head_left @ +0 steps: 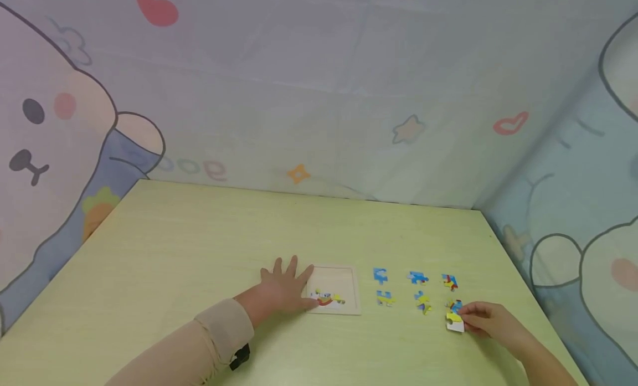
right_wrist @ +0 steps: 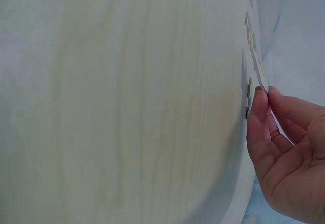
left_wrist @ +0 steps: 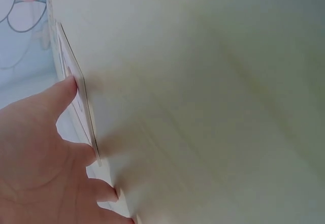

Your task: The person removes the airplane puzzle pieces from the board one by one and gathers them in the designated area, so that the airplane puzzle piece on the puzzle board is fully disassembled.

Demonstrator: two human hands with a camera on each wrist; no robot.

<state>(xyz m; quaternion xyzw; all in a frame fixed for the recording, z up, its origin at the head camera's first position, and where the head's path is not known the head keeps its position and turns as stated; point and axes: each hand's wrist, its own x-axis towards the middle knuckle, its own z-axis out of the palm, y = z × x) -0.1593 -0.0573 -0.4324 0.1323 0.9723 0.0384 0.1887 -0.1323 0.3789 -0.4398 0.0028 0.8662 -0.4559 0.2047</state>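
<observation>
A square wooden puzzle tray [head_left: 356,292] lies near the middle of the table, with a few joined pieces [head_left: 327,298] along its lower edge. My left hand [head_left: 285,289] spreads its fingers over the tray's left side; in the left wrist view the thumb [left_wrist: 66,89] rests on the frame. Between thumb and fingertips, my right hand [head_left: 490,322] pinches a yellow and white puzzle piece [head_left: 454,323]. In the right wrist view that piece [right_wrist: 258,66] appears edge-on, raised above the table. Just behind it lies a blue and red piece [head_left: 454,304], partly covered.
Right of the tray, loose puzzle pieces lie in two rows: a blue one [head_left: 380,275], a blue-yellow one [head_left: 385,298], a blue one with yellow [head_left: 417,277], a yellow one [head_left: 423,303] and a red-blue one [head_left: 450,281]. A printed cloth [head_left: 319,98] hangs behind the table.
</observation>
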